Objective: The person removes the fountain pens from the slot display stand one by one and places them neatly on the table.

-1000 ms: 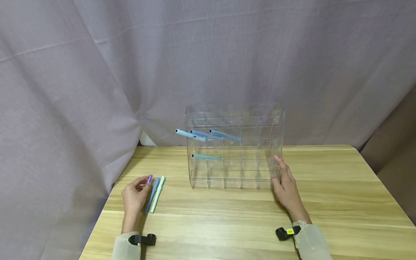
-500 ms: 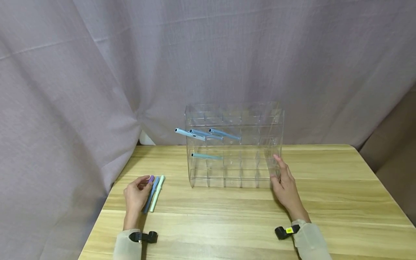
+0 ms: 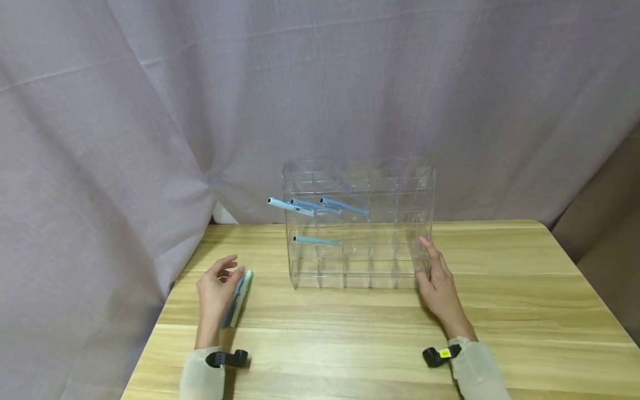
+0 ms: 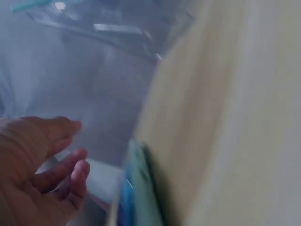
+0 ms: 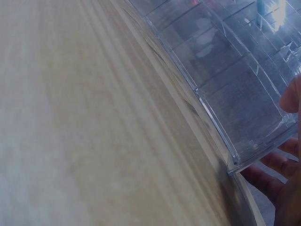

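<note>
My left hand [image 3: 216, 291] hovers with loosely spread fingers beside the pens at the left of the table, nothing between thumb and fingers. Close by its thumb lie a blue pen [image 3: 231, 308] and a pale green pen [image 3: 242, 300], blurred in the left wrist view. The purple pen is hidden from the head view. On the right, my right hand [image 3: 442, 289] grips the side wall of a clear compartment rack [image 3: 357, 272], thumb in front and fingers behind. In its upper row rest a light blue pen [image 3: 281, 205] and two blue pens; a teal pen [image 3: 317, 240] lies below.
The wooden table [image 3: 350, 339] carries the upright rack near its back edge. A grey curtain [image 3: 350, 83] hangs directly behind. Bare tabletop spreads between the two hands. Each wrist wears a black camera on a strap.
My left hand has let go of the purple pen, its fingers have opened, and it has shifted slightly right and up over the pens. The right hand keeps its grip on the rack.
</note>
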Available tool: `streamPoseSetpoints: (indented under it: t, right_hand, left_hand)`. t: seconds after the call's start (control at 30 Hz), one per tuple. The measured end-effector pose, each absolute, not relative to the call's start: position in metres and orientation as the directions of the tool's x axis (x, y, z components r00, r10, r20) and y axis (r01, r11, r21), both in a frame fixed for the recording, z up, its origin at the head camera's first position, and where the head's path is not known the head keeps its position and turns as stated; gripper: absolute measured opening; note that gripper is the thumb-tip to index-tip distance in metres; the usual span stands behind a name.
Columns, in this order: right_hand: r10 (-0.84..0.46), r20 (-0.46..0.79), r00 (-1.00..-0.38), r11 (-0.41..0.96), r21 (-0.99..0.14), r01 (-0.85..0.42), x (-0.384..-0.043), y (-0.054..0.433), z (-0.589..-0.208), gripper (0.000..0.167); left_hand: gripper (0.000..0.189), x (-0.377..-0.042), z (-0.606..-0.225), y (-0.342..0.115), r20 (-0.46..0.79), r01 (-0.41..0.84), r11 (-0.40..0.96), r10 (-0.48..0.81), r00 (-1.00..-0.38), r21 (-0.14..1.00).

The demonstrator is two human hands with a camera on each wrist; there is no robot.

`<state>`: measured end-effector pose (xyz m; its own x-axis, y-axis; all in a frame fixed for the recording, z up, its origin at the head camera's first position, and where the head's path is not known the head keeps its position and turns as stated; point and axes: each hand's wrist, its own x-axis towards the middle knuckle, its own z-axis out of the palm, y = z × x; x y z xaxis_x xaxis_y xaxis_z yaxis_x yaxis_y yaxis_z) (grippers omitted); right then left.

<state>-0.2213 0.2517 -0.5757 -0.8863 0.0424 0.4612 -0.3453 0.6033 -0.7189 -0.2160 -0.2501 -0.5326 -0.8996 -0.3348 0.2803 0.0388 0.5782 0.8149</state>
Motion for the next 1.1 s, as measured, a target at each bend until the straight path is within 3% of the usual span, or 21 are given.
streamPoseSetpoints:
  t: [0.23, 0.5, 0.83, 1.1]
  right_hand:
    - [0.032, 0.467, -0.884, 0.597, -0.718, -0.358, -0.222, 0.251, -0.576, 0.086]
    - [0.033, 0.470, -0.882, 0.600, -0.715, -0.359, -0.222, 0.251, -0.576, 0.086]
    - [0.039, 0.457, -0.889, 0.610, -0.715, -0.341, -0.220, 0.250, -0.576, 0.083]
    - [0.035, 0.467, -0.884, 0.616, -0.706, -0.349, -0.220, 0.251, -0.574, 0.083]
  left_hand:
    - [0.031, -0.217, -0.498, -0.209, 0.366, 0.244, 0.410, -0.250, -0.896, 0.879]
    - [0.030, -0.210, -0.479, -0.165, 0.447, 0.395, 0.303, -0.125, -0.886, 0.868]
    - [0.032, -0.222, -0.474, -0.125, 0.465, 0.430, 0.251, -0.098, -0.880, 0.867]
    - [0.025, -0.233, -0.472, -0.107, 0.486, 0.425, 0.341, -0.115, -0.866, 0.838]
